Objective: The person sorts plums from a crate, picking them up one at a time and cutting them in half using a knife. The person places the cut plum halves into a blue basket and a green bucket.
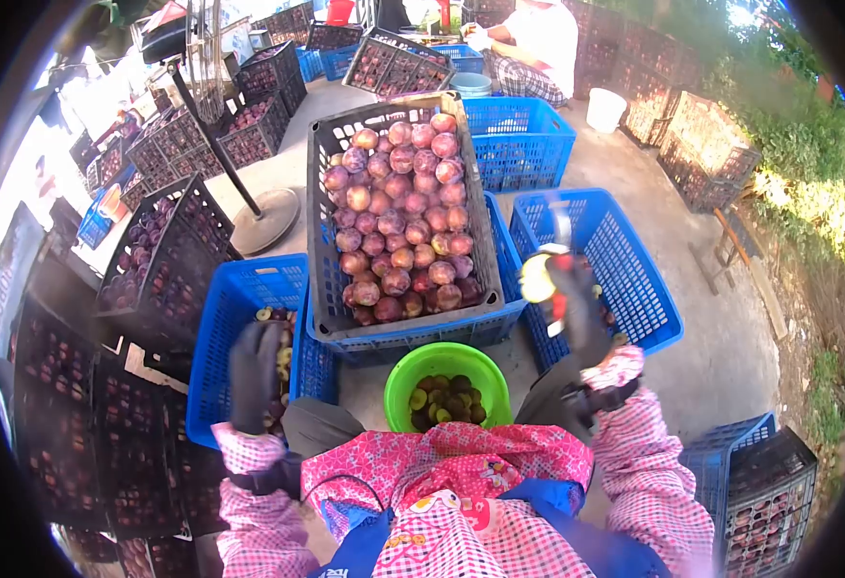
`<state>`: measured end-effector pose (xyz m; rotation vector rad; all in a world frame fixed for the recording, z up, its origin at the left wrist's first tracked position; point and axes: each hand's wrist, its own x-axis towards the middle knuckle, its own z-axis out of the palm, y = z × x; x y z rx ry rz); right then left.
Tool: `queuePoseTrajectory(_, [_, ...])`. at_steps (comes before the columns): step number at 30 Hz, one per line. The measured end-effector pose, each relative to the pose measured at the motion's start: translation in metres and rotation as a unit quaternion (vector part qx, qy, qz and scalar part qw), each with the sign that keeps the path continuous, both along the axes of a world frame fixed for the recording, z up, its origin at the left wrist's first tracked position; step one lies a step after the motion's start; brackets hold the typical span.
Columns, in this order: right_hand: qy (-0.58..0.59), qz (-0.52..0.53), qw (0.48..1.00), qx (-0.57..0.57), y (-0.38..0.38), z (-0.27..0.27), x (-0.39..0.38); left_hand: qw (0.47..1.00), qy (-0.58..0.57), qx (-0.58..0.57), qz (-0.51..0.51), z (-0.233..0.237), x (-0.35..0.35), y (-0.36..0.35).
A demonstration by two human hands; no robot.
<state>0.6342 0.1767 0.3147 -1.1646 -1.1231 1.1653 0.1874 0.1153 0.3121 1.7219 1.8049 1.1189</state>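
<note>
My left hand [256,376], in a dark glove, hangs over the left blue crate [212,337] with its fingers stretched forward. Cut plums [284,358] lie in that crate beside the fingers. In its dark glove, my right hand [584,313] is closed around a red-and-black tool [559,305] with a shiny metal part, blurred by motion. A pale yellow, round cut piece of fruit [538,278] shows against the tool, over the right blue crate [655,289]. Between my knees stands a green bowl [398,385] holding dark and cut plum pieces [451,397].
A black crate [322,241] heaped with whole plums [398,222] rests on blue crates ahead. Stacked crates [85,414] of plums line the left. A stand with a round base [266,222] is behind them. Another person [538,48] sits at the back near a white bucket [605,110].
</note>
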Motion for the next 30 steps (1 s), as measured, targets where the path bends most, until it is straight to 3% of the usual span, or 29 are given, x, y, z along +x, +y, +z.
queuePoseTrajectory(1, [-0.043,-0.048,0.998,0.021,0.01,0.0,0.026,0.969,0.239,0.012,0.056,0.002,-0.03,0.009])
queuePoseTrajectory(2, [-0.085,-0.096,0.991,0.042,0.018,-0.002,0.049,0.969,0.24,0.007,0.055,0.002,-0.029,0.019])
queuePoseTrajectory(3, [-0.286,-0.151,0.943,0.084,0.025,-0.005,0.074,0.948,0.288,0.119,0.06,0.001,-0.028,0.032])
queuePoseTrajectory(4, [-0.474,-0.197,0.849,0.122,0.031,-0.006,0.089,0.913,0.332,0.229,0.064,-0.003,-0.025,0.046])
queuePoseTrajectory(6, [-0.46,-0.21,0.856,0.105,0.032,0.0,0.085,0.957,0.23,0.171,-0.047,-0.027,0.004,0.077])
queuePoseTrajectory(7, [-0.439,-0.213,0.865,0.12,0.033,-0.001,0.078,0.967,0.232,0.075,-0.067,-0.031,0.029,0.097])
queuePoseTrajectory(8, [-0.417,-0.217,0.872,0.135,0.034,-0.004,0.072,0.969,0.232,-0.022,-0.087,-0.041,0.049,0.115])
queuePoseTrajectory(9, [-0.373,-0.173,0.905,0.115,0.039,-0.016,0.069,0.962,0.252,0.013,-0.101,-0.073,0.055,0.134])
queuePoseTrajectory(10, [-0.373,-0.173,0.904,0.117,0.04,-0.022,0.058,0.954,0.272,0.049,-0.115,-0.113,0.059,0.157])
queuePoseTrajectory(12, [-0.383,-0.122,0.886,0.233,0.034,-0.03,0.028,0.932,0.335,-0.073,-0.119,-0.173,0.057,0.198])
queuePoseTrajectory(13, [-0.383,-0.124,0.885,0.232,0.028,-0.029,0.014,0.929,0.316,-0.156,-0.109,-0.155,0.07,0.19])
queuePoseTrajectory(16, [-0.334,-0.043,0.916,0.219,0.006,-0.021,-0.025,0.944,0.278,-0.08,-0.16,-0.154,0.064,0.187])
queuePoseTrajectory(18, [-0.248,0.045,0.956,0.151,-0.006,-0.021,-0.045,0.923,0.325,0.004,-0.206,-0.156,0.052,0.186])
queuePoseTrajectory(19, [-0.247,0.043,0.956,0.152,-0.012,-0.021,-0.057,0.982,-0.001,-0.11,-0.154,-0.119,0.071,0.164])
queuePoseTrajectory(20, [-0.225,0.068,0.963,0.135,-0.02,-0.023,-0.071,0.918,-0.325,-0.213,-0.081,-0.068,0.098,0.128])
queuePoseTrajectory(22, [-0.202,0.098,0.968,0.115,-0.034,-0.028,-0.092,0.856,-0.462,-0.186,-0.141,-0.035,0.118,0.079])
queuePoseTrajectory(23, [-0.214,0.107,0.96,0.148,-0.04,-0.031,-0.101,0.845,-0.46,-0.167,-0.214,-0.031,0.118,0.067])
queuePoseTrajectory(27, [-0.239,0.12,0.94,0.211,-0.06,-0.029,-0.124,0.704,-0.638,-0.217,-0.224,-0.054,0.122,0.016])
queuePoseTrajectory(30, [-0.274,0.129,0.929,0.211,-0.069,-0.036,-0.126,0.695,-0.647,-0.21,-0.233,-0.045,0.132,-0.009])
